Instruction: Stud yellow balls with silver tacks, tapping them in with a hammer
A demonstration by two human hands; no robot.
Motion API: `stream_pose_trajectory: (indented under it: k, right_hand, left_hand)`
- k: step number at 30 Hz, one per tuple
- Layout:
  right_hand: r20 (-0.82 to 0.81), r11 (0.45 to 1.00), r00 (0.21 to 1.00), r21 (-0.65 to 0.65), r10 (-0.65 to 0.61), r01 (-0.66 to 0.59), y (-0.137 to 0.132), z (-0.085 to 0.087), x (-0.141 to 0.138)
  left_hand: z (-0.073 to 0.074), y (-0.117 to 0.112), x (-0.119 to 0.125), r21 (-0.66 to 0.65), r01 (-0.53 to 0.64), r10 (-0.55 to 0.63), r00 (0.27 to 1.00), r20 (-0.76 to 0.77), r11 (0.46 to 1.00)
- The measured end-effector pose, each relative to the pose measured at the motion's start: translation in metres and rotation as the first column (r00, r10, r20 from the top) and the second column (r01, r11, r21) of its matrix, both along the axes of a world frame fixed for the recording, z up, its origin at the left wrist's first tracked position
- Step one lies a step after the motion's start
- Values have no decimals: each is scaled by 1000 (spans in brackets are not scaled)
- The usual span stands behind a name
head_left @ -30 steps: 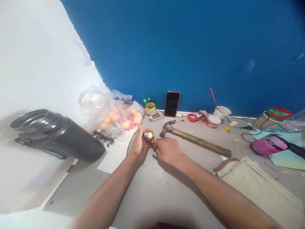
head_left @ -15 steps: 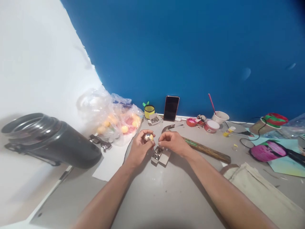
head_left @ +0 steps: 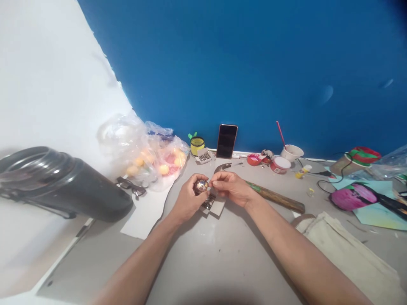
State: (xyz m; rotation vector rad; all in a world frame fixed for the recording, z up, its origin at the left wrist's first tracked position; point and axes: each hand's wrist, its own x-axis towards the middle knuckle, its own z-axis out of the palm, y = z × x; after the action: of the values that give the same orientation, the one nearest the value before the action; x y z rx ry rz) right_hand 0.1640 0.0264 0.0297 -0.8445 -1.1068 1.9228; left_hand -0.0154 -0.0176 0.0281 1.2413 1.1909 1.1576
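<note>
My left hand (head_left: 188, 198) is closed around a small ball (head_left: 201, 186), which is largely covered with shiny metal thumbtack heads. Close against the ball's right side, my right hand (head_left: 230, 186) has thumb and fingers pinched together; whatever they hold is too small to make out. Beneath both hands lies a small open cardboard box (head_left: 218, 206) with shiny metal tacks (head_left: 209, 202) in it, partly hidden by my fingers. A claw hammer (head_left: 276, 198) rests just beyond my right hand, its head partly behind the fingers.
A dark bottle (head_left: 82, 186), glasses (head_left: 135, 187) and a plastic bag (head_left: 149, 156) with yellow balls occupy the left. At the back stand a phone (head_left: 227, 142), a second tack box (head_left: 204, 156) and a white cup (head_left: 291, 152). A beige cloth (head_left: 346, 254) lies at right.
My right hand's pinched fingers have moved up to the ball. The left hand has shifted slightly right and turned the ball, so more metal heads and less yellow show.
</note>
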Motion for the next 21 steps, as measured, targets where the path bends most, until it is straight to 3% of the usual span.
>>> stream_pose_trajectory:
  k: [9, 13, 21]
  right_hand:
    - [-55, 997, 996, -48, -64, 61, 7, -7, 8]
    - [-63, 994, 993, -54, -95, 92, 10, -12, 12]
    - [-67, 994, 992, -33, -107, 105, 12, -18, 14]
  left_hand:
    - [13, -4, 5, 22, -111, 111, 994, -5, 994]
    - [13, -6, 6, 138, -224, 232, 972, -41, 965]
    - [11, -7, 5, 356, -314, 358, 932, -62, 880]
